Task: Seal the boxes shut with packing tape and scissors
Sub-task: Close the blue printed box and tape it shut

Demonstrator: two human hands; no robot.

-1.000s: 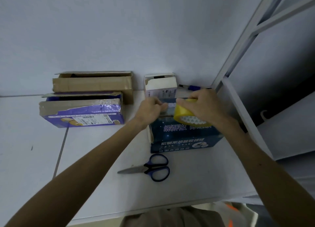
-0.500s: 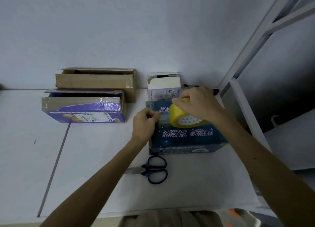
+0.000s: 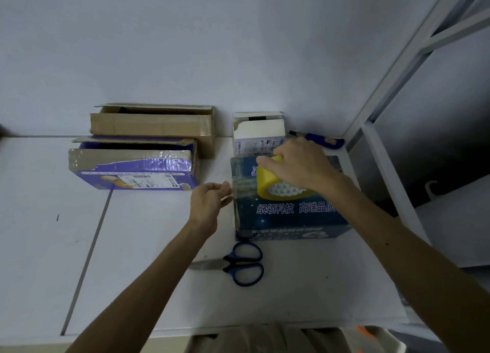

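Tape roll (image 3: 266, 178) yellow, white triangle pattern inside. Box (image 3: 291, 214) dark blue (white lettering). Scissors (image 3: 245, 263) blue-handled; left box (image 3: 135, 177) purple.

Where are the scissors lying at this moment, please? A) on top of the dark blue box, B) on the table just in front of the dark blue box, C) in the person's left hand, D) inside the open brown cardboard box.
B: the scissors lie flat on the table, just in front of the dark blue box, and neither hand touches them; the right hand holds the yellow tape roll on top of the box.
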